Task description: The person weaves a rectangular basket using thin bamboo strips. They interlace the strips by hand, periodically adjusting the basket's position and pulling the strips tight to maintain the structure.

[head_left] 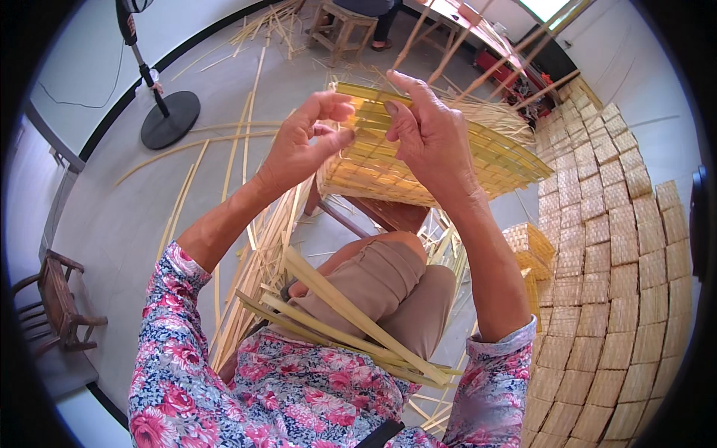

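Observation:
A partly woven yellow bamboo basket (373, 173) rests in front of my knees, its lattice side toward me and its rim sloping to the right. Over its left end is my left hand (305, 140), fingers bent, with a gap between thumb and fingertips. My right hand (432, 127) hovers by the basket's upper edge, index finger stretched out and thumb apart from it. I see nothing held in either hand. Several flat bamboo strips (351, 317) lie across my lap. Part of the basket's far side is hidden behind my right hand and forearm.
Long loose strips (258, 246) spread over the floor to my left. Rows of woven baskets (605, 276) fill the right side, with a small woven basket (529, 248) nearer me. A fan base (170, 119), a wooden chair (61, 299) and a stool (340, 28) with a seated person stand around.

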### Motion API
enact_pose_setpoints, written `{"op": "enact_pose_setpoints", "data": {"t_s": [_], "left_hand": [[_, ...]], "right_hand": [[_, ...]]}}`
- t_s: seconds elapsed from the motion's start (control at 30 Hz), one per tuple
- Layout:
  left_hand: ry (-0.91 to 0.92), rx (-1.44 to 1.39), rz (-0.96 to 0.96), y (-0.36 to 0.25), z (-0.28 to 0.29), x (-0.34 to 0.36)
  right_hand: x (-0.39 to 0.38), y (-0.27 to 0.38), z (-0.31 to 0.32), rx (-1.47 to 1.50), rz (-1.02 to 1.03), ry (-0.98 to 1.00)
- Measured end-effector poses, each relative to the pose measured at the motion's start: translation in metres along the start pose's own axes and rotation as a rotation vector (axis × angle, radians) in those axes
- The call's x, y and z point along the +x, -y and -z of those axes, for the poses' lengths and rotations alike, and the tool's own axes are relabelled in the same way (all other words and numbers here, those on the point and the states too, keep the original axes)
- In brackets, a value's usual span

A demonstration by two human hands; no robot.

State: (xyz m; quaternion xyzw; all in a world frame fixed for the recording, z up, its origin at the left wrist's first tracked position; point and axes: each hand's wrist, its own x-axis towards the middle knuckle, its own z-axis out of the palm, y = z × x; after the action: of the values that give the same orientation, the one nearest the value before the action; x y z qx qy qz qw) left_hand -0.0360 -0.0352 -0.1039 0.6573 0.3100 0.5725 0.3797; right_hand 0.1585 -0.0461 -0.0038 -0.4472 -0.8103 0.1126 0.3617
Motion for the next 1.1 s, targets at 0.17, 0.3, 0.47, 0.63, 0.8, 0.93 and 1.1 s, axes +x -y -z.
{"op": "enact_pose_setpoints", "data": {"t_s": [0.17,0.3,0.47,0.63,0.8,0.93,1.1], "left_hand": [[0.085,-0.529,0.201,-0.009,0.025,0.028],[0.263,-0.854,0.316,-0.013,0.013,0.034],[0.337,-0.900,0.327,-0.027,0.002,0.027],[0.391,-0.788,0.283,-0.031,0.003,0.022],[0.393,-0.579,0.236,-0.039,0.002,0.018],[0.289,-0.552,0.214,-0.053,-0.007,0.019],[0.178,-0.500,0.152,-0.057,-0.011,0.019]], "right_hand": [[0.006,0.010,-0.004,-0.017,-0.036,0.043],[0.003,0.020,-0.001,0.060,-0.031,0.054],[0.002,0.026,0.007,0.157,-0.047,0.090],[-0.002,0.033,0.010,0.235,-0.079,0.095],[-0.003,0.040,0.008,0.312,-0.124,0.108],[-0.002,0.044,0.008,0.338,-0.123,0.090],[0.007,0.039,0.020,0.423,-0.103,0.220]]}}
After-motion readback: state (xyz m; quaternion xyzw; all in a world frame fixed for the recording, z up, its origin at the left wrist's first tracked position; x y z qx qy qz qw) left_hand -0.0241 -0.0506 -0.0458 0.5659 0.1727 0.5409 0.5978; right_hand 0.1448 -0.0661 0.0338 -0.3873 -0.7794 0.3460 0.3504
